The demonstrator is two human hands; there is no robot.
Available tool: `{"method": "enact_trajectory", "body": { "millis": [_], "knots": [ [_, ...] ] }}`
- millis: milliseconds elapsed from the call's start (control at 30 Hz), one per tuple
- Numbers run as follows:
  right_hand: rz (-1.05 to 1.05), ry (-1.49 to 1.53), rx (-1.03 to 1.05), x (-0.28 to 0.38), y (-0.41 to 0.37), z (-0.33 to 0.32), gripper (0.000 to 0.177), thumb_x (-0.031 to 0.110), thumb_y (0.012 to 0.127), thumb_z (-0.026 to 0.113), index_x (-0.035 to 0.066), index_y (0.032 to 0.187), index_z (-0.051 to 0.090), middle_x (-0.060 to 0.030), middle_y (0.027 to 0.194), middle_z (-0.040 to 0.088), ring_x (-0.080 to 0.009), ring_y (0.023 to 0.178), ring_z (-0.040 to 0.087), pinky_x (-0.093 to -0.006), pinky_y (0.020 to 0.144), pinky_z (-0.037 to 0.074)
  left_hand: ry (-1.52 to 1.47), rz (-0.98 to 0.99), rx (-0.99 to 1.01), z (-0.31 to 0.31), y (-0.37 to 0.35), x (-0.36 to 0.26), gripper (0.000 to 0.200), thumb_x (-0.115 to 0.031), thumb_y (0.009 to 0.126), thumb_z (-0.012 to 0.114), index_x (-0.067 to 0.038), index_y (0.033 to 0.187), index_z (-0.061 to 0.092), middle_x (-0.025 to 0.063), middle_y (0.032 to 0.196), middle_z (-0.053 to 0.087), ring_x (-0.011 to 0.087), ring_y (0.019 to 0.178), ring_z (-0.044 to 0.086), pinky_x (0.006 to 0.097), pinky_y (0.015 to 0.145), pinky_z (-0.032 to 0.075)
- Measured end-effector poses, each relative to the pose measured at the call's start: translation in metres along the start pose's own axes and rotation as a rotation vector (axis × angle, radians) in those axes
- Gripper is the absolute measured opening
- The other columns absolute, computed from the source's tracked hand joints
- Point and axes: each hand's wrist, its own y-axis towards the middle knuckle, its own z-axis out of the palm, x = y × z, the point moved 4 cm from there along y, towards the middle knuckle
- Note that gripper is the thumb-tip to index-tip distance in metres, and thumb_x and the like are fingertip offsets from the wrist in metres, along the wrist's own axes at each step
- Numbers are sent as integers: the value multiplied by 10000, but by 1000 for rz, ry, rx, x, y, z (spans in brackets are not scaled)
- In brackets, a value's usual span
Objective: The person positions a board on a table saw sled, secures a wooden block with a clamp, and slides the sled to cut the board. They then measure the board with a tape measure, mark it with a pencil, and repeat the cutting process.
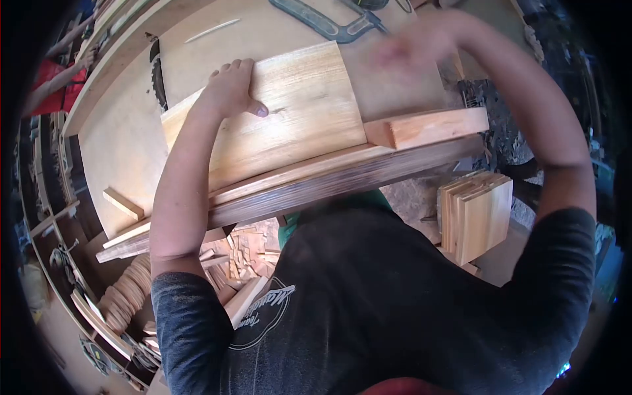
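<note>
You have two hands over one saw table [125, 141]. Your left hand [232, 89] rests on one wide wooden board [296, 122] that lies flat on the table. Its fingers hook over the board's far edge and its thumb presses on the top face, so it is gripping the board. Your right hand [411, 46] hovers past the board's far right corner; it is blurred, so whether it is open or closed cannot be told.

One saw blade [158, 79] stands up out of the table, just beside the board's left corner. One thick wooden bar [431, 126] lies against the board's near right corner. One small wooden block [123, 203] sits alone near the table's front edge. One grey metal tool [326, 25] lies at the far side.

Below the table, to your right, stands one stack of square wooden pieces [477, 214], too closely packed to count. To your left sits one pile of round wooden discs [128, 296].
</note>
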Motion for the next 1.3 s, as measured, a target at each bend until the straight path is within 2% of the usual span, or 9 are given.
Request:
{"method": "enact_trajectory", "body": {
  "millis": [33, 100, 200, 300, 933, 1033, 1100, 1233, 1300],
  "knots": [
    [-178, 64, 12, -23, -26, 18, 1014, 456, 654, 886, 84, 1472, 417, -106, 1418, 520, -199, 1299, 493, -375, 992, 456, -5, -11, 4, -4, 2, -2, 930, -352, 547, 932, -35, 1298, 484, 163, 1293, 572, 351, 1279, 492, 475, 1093, 371],
    [-148, 321, 101, -42, -57, 59, 1115, 441, 571, 937, 81, 1482, 404, -107, 1436, 505, -207, 1302, 491, -376, 1021, 439, 44, -71, 96, -5, 4, -7, 1067, -308, 517, 943, -36, 1398, 407, 157, 1359, 531, 349, 1302, 468, 423, 1099, 400],
    [-274, 191, 16, -36, -69, 86, 1060, 415, 615, 902, 41, 1476, 410, -157, 1398, 541, -258, 1266, 531, -366, 1084, 397, 64, -101, 133, -7, 5, -10, 1051, -303, 515, 943, -39, 1382, 411, 156, 1352, 532, 351, 1300, 469, 424, 1088, 412],
    [-132, 366, -126, -25, -74, 89, 935, 353, 645, 877, 33, 1426, 475, -155, 1366, 574, -250, 1248, 546, -340, 1059, 411, 75, -103, 109, -4, 7, -10, 1045, -292, 503, 944, -40, 1369, 416, 155, 1343, 535, 352, 1294, 472, 424, 1081, 418],
    [-260, 283, -121, -37, -58, 87, 935, 361, 645, 884, 15, 1413, 477, -161, 1314, 593, -242, 1194, 571, -337, 1022, 433, 107, -133, 95, -3, 5, -13, 1003, -300, 498, 942, -52, 1330, 439, 137, 1320, 558, 338, 1281, 490, 446, 1064, 428],
    [-222, 324, -83, -35, -59, 86, 1004, 374, 618, 894, -40, 1412, 441, -166, 1348, 542, -244, 1209, 548, -342, 1054, 407, 189, -124, 36, 4, 0, -15, 824, -330, 579, 910, -36, 1231, 501, 140, 1249, 594, 308, 1236, 537, 446, 1025, 453],
    [-212, 318, -58, -35, -59, 87, 1010, 397, 627, 885, -38, 1419, 433, -166, 1344, 546, -243, 1215, 544, -344, 1054, 408, 290, 1, -287, 0, -9, -23, 785, -305, 610, 898, -79, 1249, 502, 113, 1232, 601, 287, 1234, 542, 448, 1013, 461],
    [-241, 308, -88, -37, -61, 87, 989, 470, 676, 855, -11, 1432, 435, -180, 1356, 559, -260, 1243, 541, -351, 1052, 414, 285, 8, -205, -5, -16, -35, 628, -230, 726, 824, -109, 1247, 494, 110, 1194, 602, 308, 1167, 584, 431, 954, 496],
    [-283, 338, -66, -40, -58, 88, 1017, 615, 709, 792, -6, 1431, 436, -177, 1368, 550, -257, 1264, 528, -363, 1058, 412, -37, 24, -13, 4, -18, -30, 390, -142, 818, 712, -87, 1155, 525, 131, 1120, 604, 347, 1062, 622, 428, 881, 519]
  ]
}}
